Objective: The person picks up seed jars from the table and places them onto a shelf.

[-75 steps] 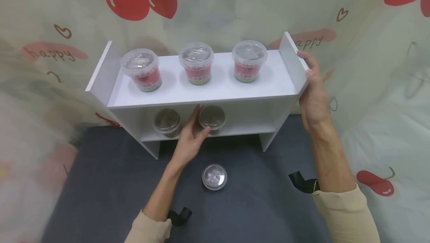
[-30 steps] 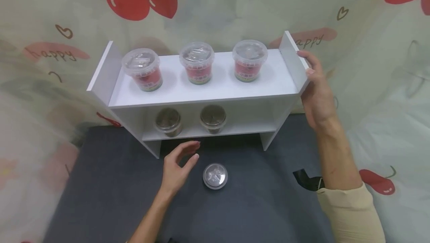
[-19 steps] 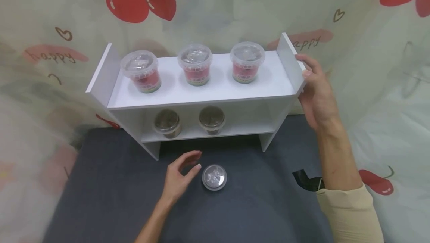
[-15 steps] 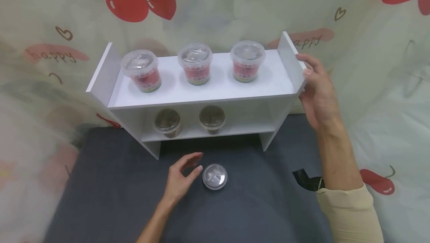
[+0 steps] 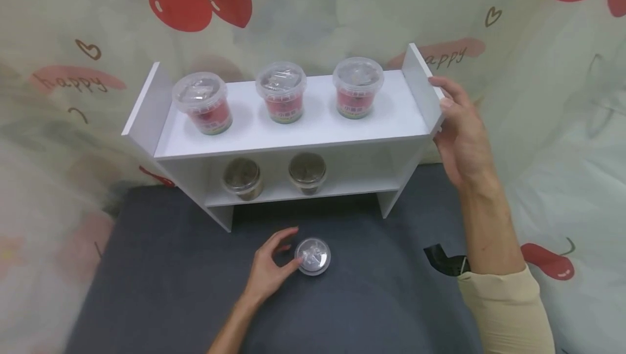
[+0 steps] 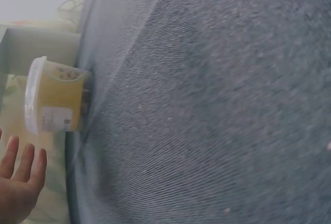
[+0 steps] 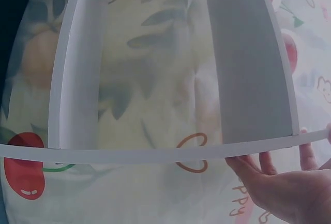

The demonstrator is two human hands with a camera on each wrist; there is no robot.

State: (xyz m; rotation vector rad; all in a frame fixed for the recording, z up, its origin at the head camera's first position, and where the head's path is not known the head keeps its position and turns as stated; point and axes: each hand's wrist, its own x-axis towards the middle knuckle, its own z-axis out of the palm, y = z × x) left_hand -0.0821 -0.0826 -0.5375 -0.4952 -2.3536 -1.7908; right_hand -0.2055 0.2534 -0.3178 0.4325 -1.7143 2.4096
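Upper shelf, left to right: three red-labelled lidded tubs (image 5: 202, 103), (image 5: 281, 92), (image 5: 357, 87). Lower shelf (image 5: 352, 186): two brown-filled tubs (image 5: 242, 178), (image 5: 307, 172), with free space to their right. On the dark worktop (image 5: 146, 267), in front of the white shelf unit (image 5: 293, 131): one clear-lidded tub (image 5: 313, 256), upright. Left hand (image 5: 270, 267) at its left side, fingers loosely curled, thumb and fingertips touching the wall, not yet closed round it. Right hand (image 5: 462, 136) flat against the unit's right end panel, fingers straight, steadying it. Best gripped low on the wall, below the lid rim, kept level, then slid into the gap right of the brown tubs, clear of the shelf edge above.
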